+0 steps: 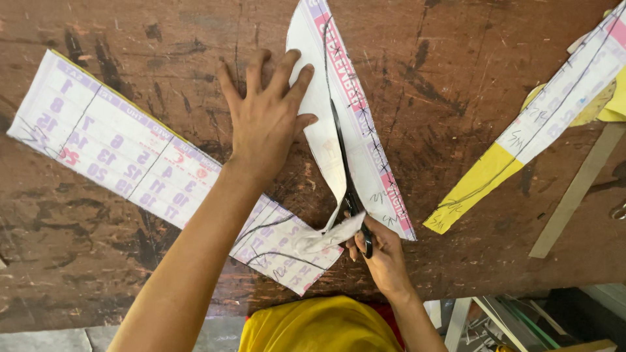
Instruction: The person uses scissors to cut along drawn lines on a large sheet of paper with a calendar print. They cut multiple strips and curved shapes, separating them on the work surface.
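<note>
L hand point(266, 120) is lying flat, fingers spread, pressing calendar paper point(140, 160) onto wooden table point(456, 65). R hand point(381, 251) is gripping black scissors point(345, 176), fingers closed thru handles, blades cutting along paper's pencil line.

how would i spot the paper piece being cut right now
On the scarred brown wooden table, look at the middle, between the two hands. The curved calendar sheet lies under the flat left hand, with black scissors in the right hand running up it. Unlike its neighbours, it has a pink edge band and a drawn curve.
</note>
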